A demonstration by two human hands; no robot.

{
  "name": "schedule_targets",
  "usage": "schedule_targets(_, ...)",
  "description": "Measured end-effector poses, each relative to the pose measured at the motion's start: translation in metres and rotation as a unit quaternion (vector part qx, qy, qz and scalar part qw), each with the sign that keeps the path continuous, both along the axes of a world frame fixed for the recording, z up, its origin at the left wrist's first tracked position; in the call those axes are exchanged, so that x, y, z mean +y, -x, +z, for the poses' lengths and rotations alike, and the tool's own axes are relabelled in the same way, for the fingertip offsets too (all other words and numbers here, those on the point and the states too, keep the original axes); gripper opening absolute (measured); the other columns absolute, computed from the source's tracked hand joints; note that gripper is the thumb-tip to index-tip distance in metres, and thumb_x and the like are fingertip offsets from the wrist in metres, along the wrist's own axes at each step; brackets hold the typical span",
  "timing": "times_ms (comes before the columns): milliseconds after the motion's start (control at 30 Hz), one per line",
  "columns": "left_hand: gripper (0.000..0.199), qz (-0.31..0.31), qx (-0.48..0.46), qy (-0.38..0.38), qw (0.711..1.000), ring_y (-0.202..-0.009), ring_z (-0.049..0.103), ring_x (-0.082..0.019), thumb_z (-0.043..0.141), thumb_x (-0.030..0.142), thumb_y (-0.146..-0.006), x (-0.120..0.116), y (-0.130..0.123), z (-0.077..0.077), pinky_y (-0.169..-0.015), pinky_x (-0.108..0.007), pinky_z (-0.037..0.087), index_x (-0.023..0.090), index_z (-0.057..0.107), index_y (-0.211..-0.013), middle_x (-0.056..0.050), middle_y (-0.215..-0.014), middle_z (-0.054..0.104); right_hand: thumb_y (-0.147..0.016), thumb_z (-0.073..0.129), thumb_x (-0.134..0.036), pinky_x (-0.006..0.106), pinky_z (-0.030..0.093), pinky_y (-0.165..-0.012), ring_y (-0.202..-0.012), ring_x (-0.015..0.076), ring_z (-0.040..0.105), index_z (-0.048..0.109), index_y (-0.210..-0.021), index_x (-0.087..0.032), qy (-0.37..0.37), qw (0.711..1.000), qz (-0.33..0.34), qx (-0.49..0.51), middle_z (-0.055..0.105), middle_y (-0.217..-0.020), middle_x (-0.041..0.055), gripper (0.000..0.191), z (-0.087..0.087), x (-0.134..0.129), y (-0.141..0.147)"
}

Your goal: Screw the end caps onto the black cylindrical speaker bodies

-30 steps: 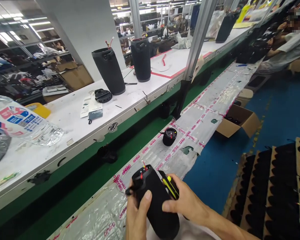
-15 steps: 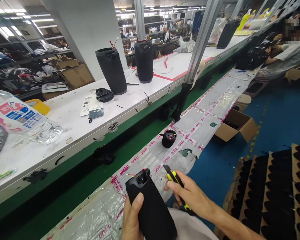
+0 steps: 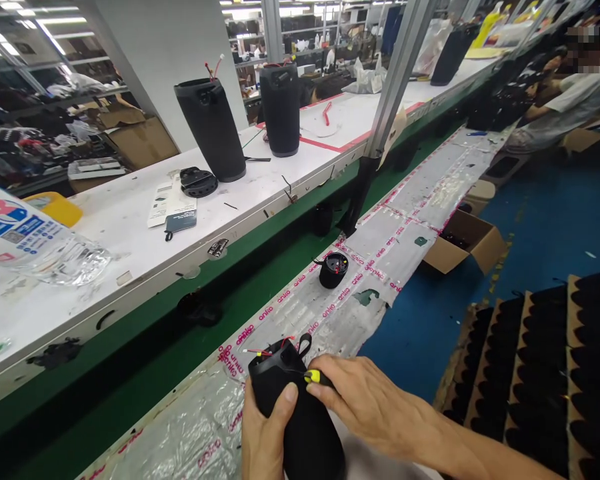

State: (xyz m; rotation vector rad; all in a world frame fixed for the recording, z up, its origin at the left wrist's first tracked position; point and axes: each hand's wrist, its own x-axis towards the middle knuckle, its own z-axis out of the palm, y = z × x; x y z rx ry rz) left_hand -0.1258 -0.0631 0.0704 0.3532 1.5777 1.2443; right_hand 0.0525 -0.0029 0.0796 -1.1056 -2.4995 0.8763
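Your left hand (image 3: 265, 437) grips a black tube (image 3: 314, 433), right hand (image 3: 363, 397) a yellow tool (image 3: 315, 377) (shiny shelf (image 3: 180, 427), blue floor (image 3: 410, 333) beside).

Bright ceiling tubes (image 3: 64, 21) — glare on plastic sheeting (image 3: 180, 417), darkness beneath bench (image 3: 257, 190).

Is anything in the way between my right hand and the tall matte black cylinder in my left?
Only the yellow-and-black hand tool in your right hand, its front end by the upper part of the tall black cylinder, just below the thin black strap loop. Nothing else visible does.
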Motion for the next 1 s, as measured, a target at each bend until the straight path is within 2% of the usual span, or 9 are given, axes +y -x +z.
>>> schedule_targets(67, 0.081, 0.007, 0.026, 0.007, 1.0, -0.11, 0.071, -0.037, 0.088, 0.057, -0.068, -0.001, 0.0, -0.003, -0.098, -0.046, 0.055, 0.021, 0.058, -0.135, -0.012, -0.116, 0.075, -0.112, 0.031, -0.041, 0.035, 0.047, -0.078, -0.085, 0.0215, 0.066, 0.053, -0.116, -0.024, -0.04, 0.998, 0.02, -0.037, 0.068, -0.098, 0.0022, 0.028, -0.002, -0.001, -0.001)
schedule_targets(200, 0.076, 0.026, 0.06, 0.013, 0.998, -0.104, 0.073, -0.036, 0.086, 0.056, -0.07, 0.0, 0.0, -0.01, -0.092, -0.046, 0.058, 0.018, 0.06, -0.131, -0.012, -0.11, 0.075, -0.112, 0.035, -0.039, 0.033, 0.043, -0.069, -0.073, 0.0198, 0.064, 0.051, -0.107, -0.025, -0.056, 0.996, 0.021, -0.072, 0.065, -0.088, -0.0007, 0.022, -0.005, -0.001, 0.001)
schedule_targets(367, 0.074, 0.026, 0.122, 0.02, 0.992, -0.109, 0.07, -0.036, 0.085, 0.053, -0.071, 0.003, 0.002, -0.014, -0.097, -0.05, 0.055, 0.02, 0.06, -0.132, -0.011, -0.111, 0.073, -0.112, 0.032, -0.039, 0.033, 0.044, -0.068, -0.073, 0.0198, 0.066, 0.051, -0.108, -0.025, -0.071, 0.993, 0.003, -0.092, 0.065, -0.086, 0.0008, 0.024, -0.005, -0.004, 0.007)
schedule_targets(500, 0.073, 0.026, 0.167, 0.03, 0.985, -0.106, 0.07, -0.035, 0.084, 0.054, -0.071, 0.005, 0.002, -0.012, -0.097, -0.052, 0.054, 0.021, 0.06, -0.131, -0.01, -0.11, 0.072, -0.112, 0.032, -0.04, 0.035, 0.045, -0.068, -0.073, 0.0215, 0.067, 0.051, -0.106, -0.025, -0.095, 0.987, -0.008, -0.126, 0.064, -0.084, 0.0014, 0.024, -0.003, -0.007, 0.01)
schedule_targets(800, 0.067, 0.023, 0.151, 0.048, 0.987, -0.1, 0.071, -0.034, 0.083, 0.056, -0.072, 0.006, 0.0, -0.011, -0.094, -0.051, 0.054, 0.02, 0.061, -0.125, -0.009, -0.105, 0.073, -0.112, 0.033, -0.041, 0.035, 0.045, -0.07, -0.078, 0.02, 0.067, 0.05, -0.115, -0.026, -0.123, 0.982, -0.035, -0.139, 0.065, -0.091, 0.0008, 0.023, -0.017, -0.014, 0.013)
schedule_targets(1000, 0.07, 0.011, 0.21, 0.047, 0.977, -0.105, 0.067, -0.036, 0.083, 0.057, -0.07, 0.007, 0.001, -0.008, -0.098, -0.054, 0.05, 0.021, 0.058, -0.125, -0.01, -0.111, 0.07, -0.111, 0.037, -0.037, 0.036, 0.042, -0.07, -0.076, 0.0199, 0.066, 0.049, -0.111, -0.025, -0.17, 0.973, -0.04, -0.148, 0.065, -0.088, -0.0002, 0.017, -0.009, -0.016, 0.014)
